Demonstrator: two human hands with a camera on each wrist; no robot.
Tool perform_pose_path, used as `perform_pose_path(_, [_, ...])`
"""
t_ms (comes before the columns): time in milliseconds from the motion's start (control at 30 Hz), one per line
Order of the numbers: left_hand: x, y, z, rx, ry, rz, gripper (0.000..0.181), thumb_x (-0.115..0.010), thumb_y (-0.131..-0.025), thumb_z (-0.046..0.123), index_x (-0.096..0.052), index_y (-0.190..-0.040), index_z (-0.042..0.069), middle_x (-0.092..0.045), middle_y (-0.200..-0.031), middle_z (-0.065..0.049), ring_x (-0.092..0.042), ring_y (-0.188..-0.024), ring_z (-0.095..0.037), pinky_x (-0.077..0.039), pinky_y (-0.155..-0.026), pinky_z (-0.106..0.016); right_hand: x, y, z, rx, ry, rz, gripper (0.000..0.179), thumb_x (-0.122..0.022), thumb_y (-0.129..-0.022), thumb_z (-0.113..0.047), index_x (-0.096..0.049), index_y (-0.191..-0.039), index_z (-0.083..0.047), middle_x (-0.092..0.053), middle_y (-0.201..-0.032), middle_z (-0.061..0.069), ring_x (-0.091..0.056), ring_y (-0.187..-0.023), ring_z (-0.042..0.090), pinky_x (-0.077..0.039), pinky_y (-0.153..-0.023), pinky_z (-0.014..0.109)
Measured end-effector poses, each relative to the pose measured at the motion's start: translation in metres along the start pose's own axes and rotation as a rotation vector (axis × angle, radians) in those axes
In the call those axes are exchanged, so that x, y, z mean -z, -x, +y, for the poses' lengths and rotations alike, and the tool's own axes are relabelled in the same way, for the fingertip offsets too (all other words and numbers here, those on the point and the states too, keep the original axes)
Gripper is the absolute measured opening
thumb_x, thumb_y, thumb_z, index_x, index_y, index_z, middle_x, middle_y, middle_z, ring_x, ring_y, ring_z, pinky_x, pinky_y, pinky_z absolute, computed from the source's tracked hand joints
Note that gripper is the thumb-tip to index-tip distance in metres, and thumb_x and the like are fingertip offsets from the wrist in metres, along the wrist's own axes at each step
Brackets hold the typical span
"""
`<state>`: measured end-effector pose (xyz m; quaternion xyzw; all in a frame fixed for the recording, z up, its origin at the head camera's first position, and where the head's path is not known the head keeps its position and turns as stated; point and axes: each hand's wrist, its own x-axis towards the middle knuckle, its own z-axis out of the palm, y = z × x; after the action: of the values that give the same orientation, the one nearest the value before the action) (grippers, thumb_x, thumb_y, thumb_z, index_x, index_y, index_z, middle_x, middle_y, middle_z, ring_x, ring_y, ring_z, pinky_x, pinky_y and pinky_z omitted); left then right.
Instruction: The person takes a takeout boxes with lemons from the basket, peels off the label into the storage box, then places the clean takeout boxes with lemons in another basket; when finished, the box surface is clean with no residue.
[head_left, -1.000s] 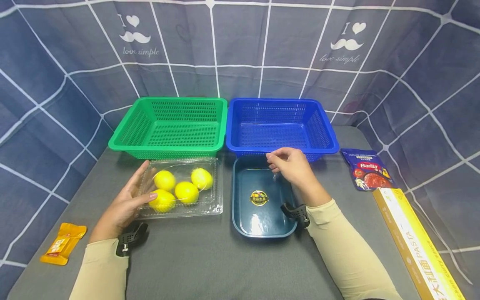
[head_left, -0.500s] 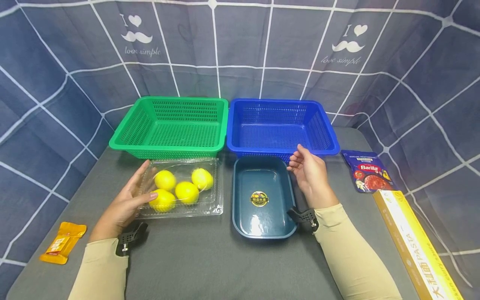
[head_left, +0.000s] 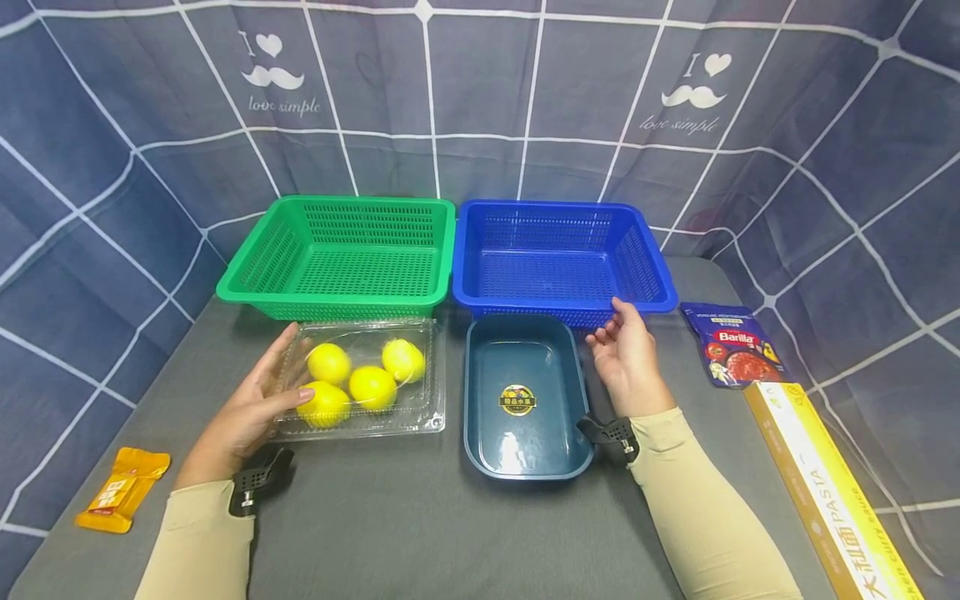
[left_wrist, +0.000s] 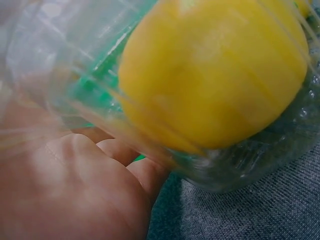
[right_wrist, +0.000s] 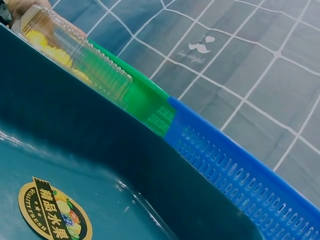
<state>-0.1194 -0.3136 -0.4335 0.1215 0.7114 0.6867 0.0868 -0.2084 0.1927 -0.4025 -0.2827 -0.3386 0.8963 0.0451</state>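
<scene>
My left hand (head_left: 251,404) grips the left side of a clear plastic clamshell box (head_left: 408,408), thumb over the lid and fingers along the left edge. Several yellow lemons (head_left: 372,388) lie inside; one lemon (left_wrist: 212,75) fills much of the left wrist view behind the clear wall. My right hand (head_left: 626,358) is held palm up with loosely curled fingers and nothing in them. It is just right of a dark teal tray (head_left: 528,446) with a round fruit sticker (right_wrist: 55,210) on its floor. The right wrist view does not show the right hand.
A green basket (head_left: 337,296) and a blue basket (head_left: 562,302) stand side by side at the back, against a checked cloth. To the right lie a Barilla sauce pouch (head_left: 735,346) and a long pasta box (head_left: 832,492). An orange packet (head_left: 123,490) lies far left.
My right hand has moved right from over the teal tray's far corner, turned palm up and loosened its fingers. My left hand and the lemon box have stayed put.
</scene>
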Motion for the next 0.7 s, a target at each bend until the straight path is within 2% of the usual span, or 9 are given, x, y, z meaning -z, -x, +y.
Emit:
perform_pose_path(100, [-0.0005, 0.0001, 0.0001, -0.006, 0.007, 0.0, 0.098, -0.062, -0.101, -0.008, -0.004, -0.172, 0.027, -0.004, -0.175, -0.015, -0.004, -0.158, -0.039, -0.04, -0.107, -0.018, 0.001, -0.0025, 0.0005, 0.036, -0.04, 0.013, 0.015, -0.061, -0.106, -0.019, -0.052, -0.103, -0.007, -0.045, -0.078, 0.0, -0.045, -0.065, 0.014, -0.045, -0.06, 0.026])
perform_pose_path(200, [-0.0005, 0.0002, 0.0001, -0.001, -0.003, 0.005, 0.098, -0.063, -0.101, -0.007, -0.004, -0.171, 0.028, -0.004, -0.175, -0.014, -0.005, -0.157, -0.041, -0.039, -0.108, -0.019, 0.0017, -0.0034, 0.001, 0.073, -0.08, 0.029, 0.015, -0.059, -0.106, -0.018, -0.05, -0.11, -0.006, -0.046, -0.082, 0.001, -0.046, -0.07, 0.014, -0.047, -0.062, 0.026])
perform_pose_path(400, [-0.0005, 0.0013, -0.0008, 0.007, -0.012, 0.011, 0.098, -0.063, -0.101, -0.006, -0.005, -0.171, 0.031, -0.003, -0.175, -0.015, -0.004, -0.157, -0.043, -0.039, -0.107, -0.018, 0.0017, -0.0035, 0.0028, 0.12, -0.16, 0.045, 0.012, -0.057, -0.106, -0.014, -0.049, -0.108, -0.004, -0.046, -0.088, 0.004, -0.047, -0.076, 0.016, -0.049, -0.068, 0.026])
perform_pose_path(700, [0.0013, -0.0007, -0.0026, -0.009, -0.011, 0.002, 0.097, -0.062, -0.102, -0.007, -0.009, -0.171, 0.035, -0.003, -0.175, -0.016, -0.004, -0.157, -0.043, -0.039, -0.107, -0.018, 0.0003, -0.0036, 0.004, 0.167, -0.192, 0.062, 0.011, -0.056, -0.105, -0.01, -0.05, -0.109, -0.002, -0.047, -0.09, 0.005, -0.047, -0.08, 0.018, -0.05, -0.072, 0.028])
